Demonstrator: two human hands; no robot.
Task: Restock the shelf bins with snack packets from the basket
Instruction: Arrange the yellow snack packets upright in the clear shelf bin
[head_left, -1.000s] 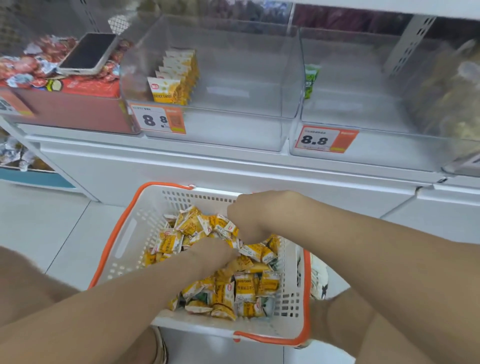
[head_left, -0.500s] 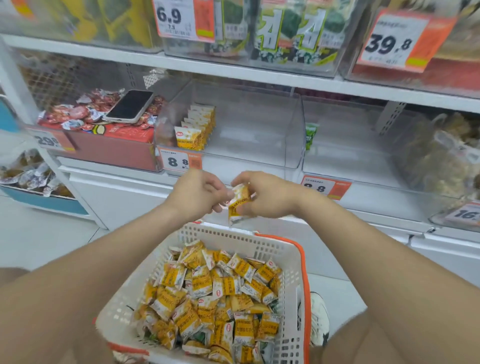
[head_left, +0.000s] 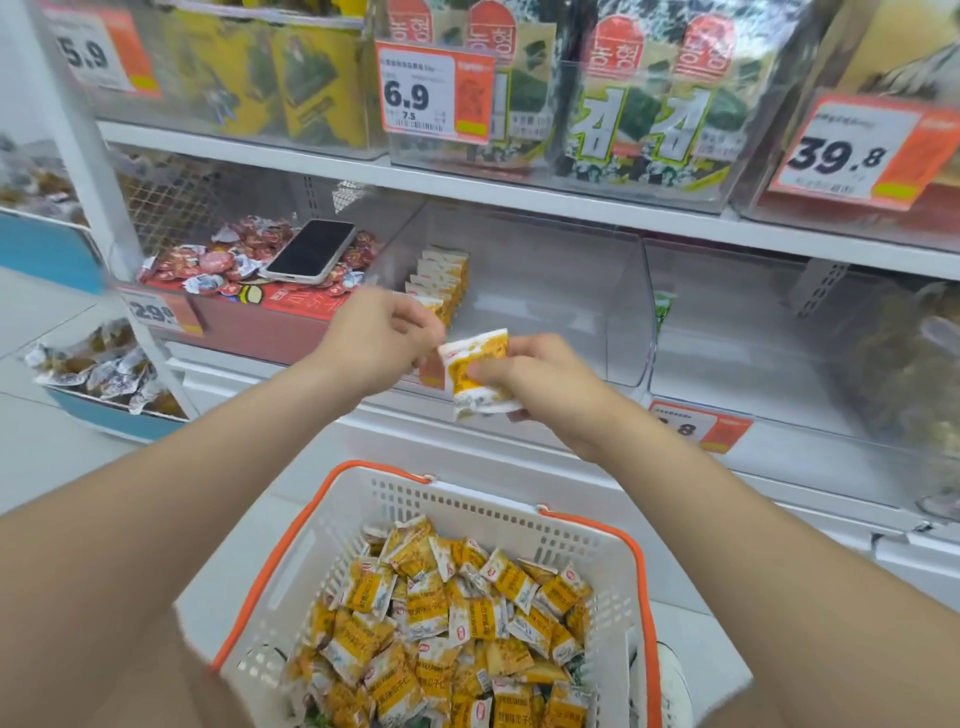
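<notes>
My right hand (head_left: 535, 384) grips a yellow and white snack packet (head_left: 475, 364) in front of the middle shelf. My left hand (head_left: 376, 338) is beside it, with curled fingertips pinching the packet's upper left corner. Right behind them is a clear shelf bin (head_left: 571, 312) holding a short row of upright yellow packets (head_left: 441, 278) at its left side; the rest of the bin is bare. Below my arms sits a white basket with an orange rim (head_left: 332, 519), filled with several loose yellow packets (head_left: 457, 623).
A phone (head_left: 311, 249) lies on red-wrapped snacks (head_left: 228, 260) in the bin to the left. Another clear bin (head_left: 753, 338) to the right holds one green packet (head_left: 662, 312). Seaweed packs (head_left: 639, 104) fill the upper shelf. My shoe (head_left: 672, 680) is beside the basket.
Both hands came up out of the basket with a yellow packet and now hold it higher, close to the clear bin. The view tilted up to show the upper shelf.
</notes>
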